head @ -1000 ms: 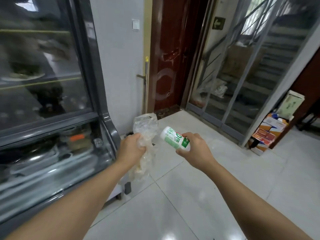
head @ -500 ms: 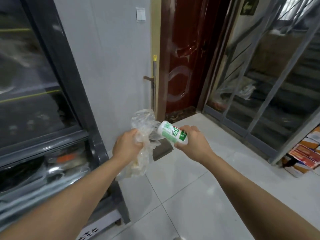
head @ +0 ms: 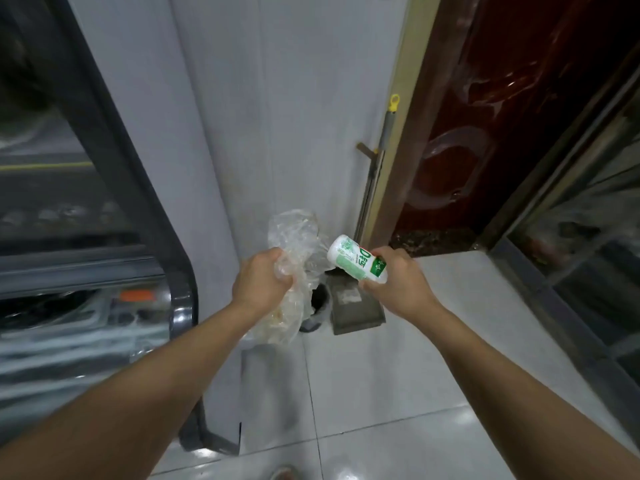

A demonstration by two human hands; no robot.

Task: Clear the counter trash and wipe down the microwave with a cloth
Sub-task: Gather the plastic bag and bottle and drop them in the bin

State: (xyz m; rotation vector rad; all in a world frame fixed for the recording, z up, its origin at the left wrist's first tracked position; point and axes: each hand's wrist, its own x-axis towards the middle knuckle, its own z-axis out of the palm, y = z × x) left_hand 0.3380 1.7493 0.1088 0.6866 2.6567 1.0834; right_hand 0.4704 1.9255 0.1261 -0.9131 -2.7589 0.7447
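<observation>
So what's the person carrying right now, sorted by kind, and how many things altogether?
Clear plastic bags: 1, the bag gripped in the left hand
White and green bottles: 1, the bottle held in the right hand
Total: 2

Both bare arms reach out in front, side by side. The left hand (head: pixel 263 282) is curled into a tight fist, knuckles up, with a grip on something it squeezes. The right hand (head: pixel 398 282) is curled too, thumb and fingers wrapped round what it holds. The hands are near each other, not touching.
</observation>
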